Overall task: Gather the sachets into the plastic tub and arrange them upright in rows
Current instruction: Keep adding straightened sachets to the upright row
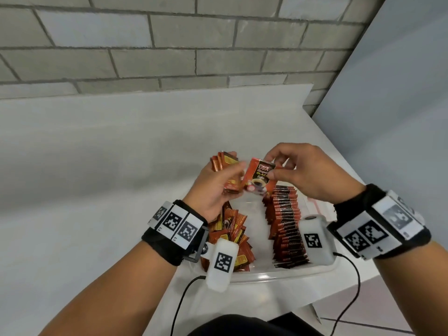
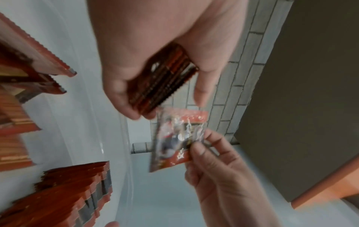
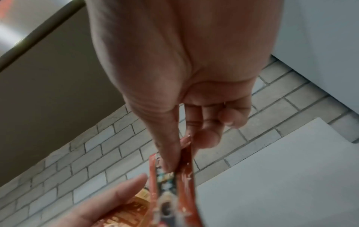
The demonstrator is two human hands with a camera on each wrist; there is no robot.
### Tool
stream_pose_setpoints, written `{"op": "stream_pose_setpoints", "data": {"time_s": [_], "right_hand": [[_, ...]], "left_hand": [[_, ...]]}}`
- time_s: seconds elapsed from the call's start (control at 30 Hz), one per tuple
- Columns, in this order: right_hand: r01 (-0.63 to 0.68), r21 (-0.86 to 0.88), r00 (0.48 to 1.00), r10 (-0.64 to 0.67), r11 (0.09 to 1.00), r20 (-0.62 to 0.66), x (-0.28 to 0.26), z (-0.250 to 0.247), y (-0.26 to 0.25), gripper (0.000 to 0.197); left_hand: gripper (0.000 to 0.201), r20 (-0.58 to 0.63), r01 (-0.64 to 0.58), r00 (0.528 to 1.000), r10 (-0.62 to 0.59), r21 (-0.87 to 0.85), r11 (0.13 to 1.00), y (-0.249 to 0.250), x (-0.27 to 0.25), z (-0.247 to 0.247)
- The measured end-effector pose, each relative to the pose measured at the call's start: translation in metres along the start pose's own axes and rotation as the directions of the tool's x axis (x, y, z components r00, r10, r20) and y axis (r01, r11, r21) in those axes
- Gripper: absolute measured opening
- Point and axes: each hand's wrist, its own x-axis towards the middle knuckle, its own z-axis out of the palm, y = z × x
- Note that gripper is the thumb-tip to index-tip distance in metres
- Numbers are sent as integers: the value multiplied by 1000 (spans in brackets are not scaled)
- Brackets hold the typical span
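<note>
Above the clear plastic tub (image 1: 286, 275), my left hand (image 1: 218, 183) grips a small stack of sachets (image 1: 224, 161), the same stack of sachets (image 2: 163, 79) showing edge-on in the left wrist view. My right hand (image 1: 274, 166) pinches one red coffee sachet (image 1: 259, 177) between thumb and fingers, right beside the stack. That single sachet (image 2: 174, 138) looks shiny and crumpled from the left wrist, and the sachet (image 3: 170, 192) is blurred edge-on from the right wrist. Inside the tub an upright row of sachets (image 1: 286, 226) lines the right side, and a loose heap of sachets (image 1: 232, 236) lies at the left.
The tub sits near the front right corner of a white table (image 1: 97, 178). A grey brick wall (image 1: 169, 44) stands behind it and a pale panel (image 1: 400, 117) to the right. Cables (image 1: 181, 299) hang from both wrist cameras.
</note>
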Motion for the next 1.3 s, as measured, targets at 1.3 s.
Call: {"op": "stream_pose_setpoints", "data": {"time_s": [1.3], "right_hand": [[-43,-676,964,207,735,164,40,66,22,19]], "left_hand": [[18,-107,57,992,-63,-53,997,-2,0,-9]]}}
